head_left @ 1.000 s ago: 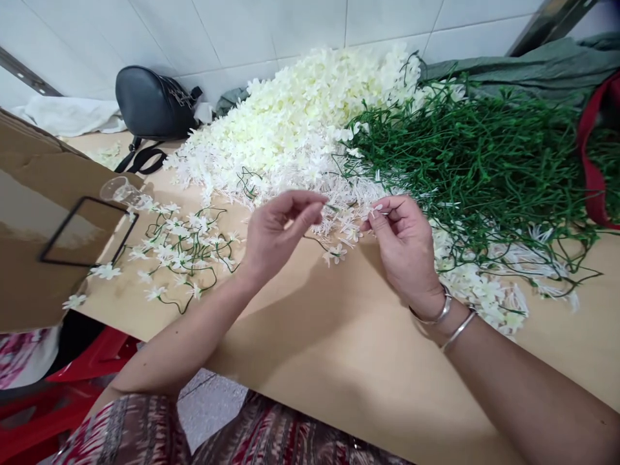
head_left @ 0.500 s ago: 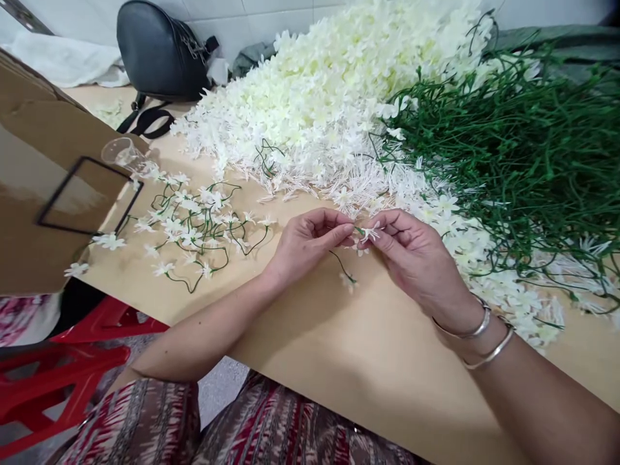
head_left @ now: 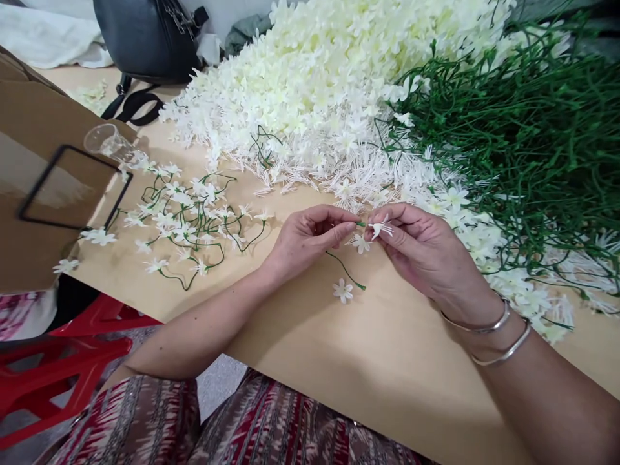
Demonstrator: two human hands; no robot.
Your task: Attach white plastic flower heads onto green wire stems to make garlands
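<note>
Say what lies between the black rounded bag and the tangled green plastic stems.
Mostly a pile of white and yellowish artificial flowers, in the head view.

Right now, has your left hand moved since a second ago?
Yes. The left hand has drawn back from the big white flower heap, towards the near edge of the table.

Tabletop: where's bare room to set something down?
Free: tabletop between left forearm and right forearm, this side of the single flower. Crowded: far side, white flower pile and green stems; left side, stemmed flowers beside the cardboard box.
</note>
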